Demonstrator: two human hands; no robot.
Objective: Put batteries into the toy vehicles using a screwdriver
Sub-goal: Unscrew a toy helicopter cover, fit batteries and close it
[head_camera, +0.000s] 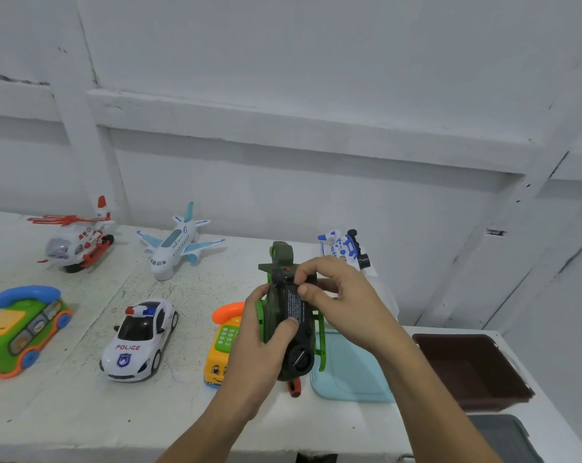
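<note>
- A green toy is held upside down above the table, its dark underside facing the camera.
- The left hand grips the green toy from the left: fingers curled behind the body, thumb pressed flat on the dark panel.
- The right hand reaches over the green toy from the right. Its thumb and forefinger are pinched close together at the panel's far end; whether a small part sits between them cannot be told. The other fingers are curled.
- A screwdriver with a red and black handle lies on the table just below the green toy, mostly hidden by it.
- A pale blue tray lies right of and under the green toy; a brown bin is further right.
- A yellow phone toy sits just left of the green toy, partly behind the left hand.
- A police car and a green phone car stand further left.
- Beyond the green toy to the left are a plane and a red helicopter; a blue-white toy lies just behind it.
</note>
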